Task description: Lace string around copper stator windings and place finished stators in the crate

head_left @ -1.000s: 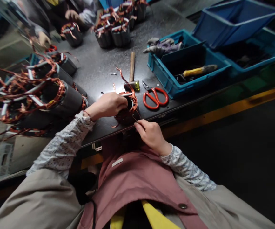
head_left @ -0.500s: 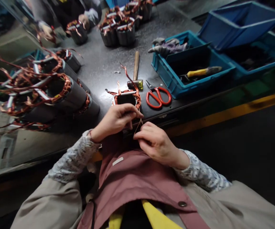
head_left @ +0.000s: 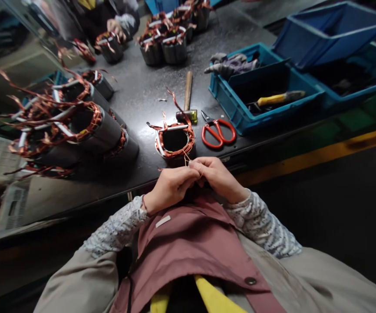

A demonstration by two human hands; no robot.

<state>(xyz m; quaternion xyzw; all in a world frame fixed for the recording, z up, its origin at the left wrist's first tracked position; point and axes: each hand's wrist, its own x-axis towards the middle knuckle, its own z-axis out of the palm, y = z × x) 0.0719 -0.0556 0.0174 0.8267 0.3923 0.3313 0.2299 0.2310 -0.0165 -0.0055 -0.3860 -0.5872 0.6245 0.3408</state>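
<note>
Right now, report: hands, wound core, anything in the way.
Left hand, right hand: together, pinching thin cord. Wound core: upright, cord at its rim. Hammer, red-handled scissors: close by, neither between hands and core.

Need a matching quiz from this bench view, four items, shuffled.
1. Scissors
2. Hammer
3. Yellow-handled tool
4. Thin strand

A. In a teal bin
B. Runs from the copper-wound core to where the left hand and right hand meet
C. Red handles, lying on the table
D. Wooden handle pointing away from the person

Pairs: 1-C, 2-D, 3-A, 4-B
</note>
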